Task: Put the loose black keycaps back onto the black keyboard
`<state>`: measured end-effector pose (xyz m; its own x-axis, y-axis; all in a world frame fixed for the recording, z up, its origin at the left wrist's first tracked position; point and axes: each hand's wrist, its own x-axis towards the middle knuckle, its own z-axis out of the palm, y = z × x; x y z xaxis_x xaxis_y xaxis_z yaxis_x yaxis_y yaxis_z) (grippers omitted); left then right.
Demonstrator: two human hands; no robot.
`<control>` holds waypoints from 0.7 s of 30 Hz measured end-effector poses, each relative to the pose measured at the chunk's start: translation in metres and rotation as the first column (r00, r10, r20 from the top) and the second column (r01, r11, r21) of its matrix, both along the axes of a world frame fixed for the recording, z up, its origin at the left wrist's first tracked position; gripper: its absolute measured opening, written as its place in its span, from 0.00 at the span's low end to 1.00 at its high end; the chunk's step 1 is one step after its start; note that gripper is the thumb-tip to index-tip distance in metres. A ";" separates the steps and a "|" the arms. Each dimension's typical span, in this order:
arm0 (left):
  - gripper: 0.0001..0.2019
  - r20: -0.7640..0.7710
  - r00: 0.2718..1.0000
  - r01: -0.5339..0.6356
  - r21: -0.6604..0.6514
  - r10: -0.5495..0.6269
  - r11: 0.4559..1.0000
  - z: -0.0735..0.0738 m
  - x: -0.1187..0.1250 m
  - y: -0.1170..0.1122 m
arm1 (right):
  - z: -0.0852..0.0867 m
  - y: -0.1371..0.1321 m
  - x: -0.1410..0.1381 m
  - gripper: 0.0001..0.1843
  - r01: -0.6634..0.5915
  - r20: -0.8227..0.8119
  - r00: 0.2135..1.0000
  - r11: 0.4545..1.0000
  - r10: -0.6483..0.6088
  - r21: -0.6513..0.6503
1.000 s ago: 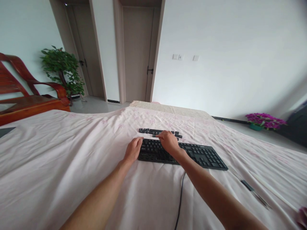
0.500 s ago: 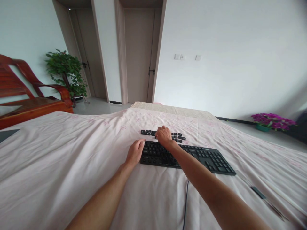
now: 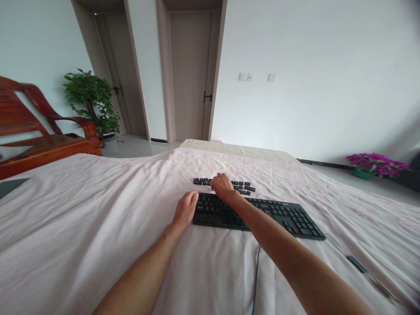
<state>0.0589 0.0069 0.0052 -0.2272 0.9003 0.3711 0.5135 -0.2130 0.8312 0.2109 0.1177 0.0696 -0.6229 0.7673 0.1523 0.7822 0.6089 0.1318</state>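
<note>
A black computer keyboard (image 3: 303,221) lies on the pink-white cloth, with key positions bare at its lower left. My left hand (image 3: 185,208) is closed on the keyboard's left end, thumb near the upper corner. Beyond the keyboard's far edge, loose black keycaps (image 3: 250,189) lie in uneven rows. My right hand (image 3: 223,186) reaches across the keyboard to these rows, fingers bent down and pinched on a small dark keycap (image 3: 211,188) that is mostly hidden. My right forearm covers part of the keyboard's middle.
A thin dark cable (image 3: 256,280) runs towards me across the cloth (image 3: 124,232). To the right lie tweezers (image 3: 380,284) and a dark-handled slim tool (image 3: 357,264). A wooden chair (image 3: 49,127) and a leafy plant (image 3: 90,98) stand left; purple flowers (image 3: 377,164) sit right.
My right hand has shifted very slightly left over the loose keycaps. My left hand stays at the keyboard's end. The whole view has moved a little.
</note>
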 end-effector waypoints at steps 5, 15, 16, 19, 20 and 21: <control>0.19 0.014 1.000 0.004 0.005 -0.004 1.000 -0.001 0.000 0.000 | 0.000 -0.002 0.013 0.11 0.088 -0.215 0.970 0.990 -0.111 -0.113; 0.19 0.004 1.000 -0.001 -0.012 0.001 1.000 0.002 0.001 -0.003 | -0.006 -0.044 0.052 0.17 -0.423 -0.733 0.334 0.601 -0.593 -0.679; 0.19 0.000 1.000 -0.002 -0.015 0.002 1.000 0.002 0.001 -0.003 | -0.005 -0.048 0.054 0.16 -0.459 -0.716 0.318 0.560 -0.621 -0.689; 0.19 0.000 1.000 0.003 -0.009 -0.003 1.000 0.001 0.001 -0.003 | 0.000 -0.058 0.059 0.16 -0.541 -0.665 0.280 0.459 -0.692 -0.705; 0.19 0.000 1.000 0.005 -0.005 -0.005 1.000 0.001 0.001 -0.003 | 0.002 -0.061 0.061 0.16 -0.556 -0.653 0.269 0.439 -0.708 -0.706; 0.19 0.000 1.000 0.006 -0.002 -0.006 1.000 0.000 0.001 -0.003 | 0.003 -0.063 0.062 0.15 -0.567 -0.641 0.261 0.423 -0.722 -0.707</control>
<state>0.0597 0.0041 0.0053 -0.2216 0.9026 0.3691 0.5124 -0.2142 0.8316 0.2733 0.0546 0.0728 -0.4784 0.8576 -0.1887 -0.0378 -0.2348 -0.9713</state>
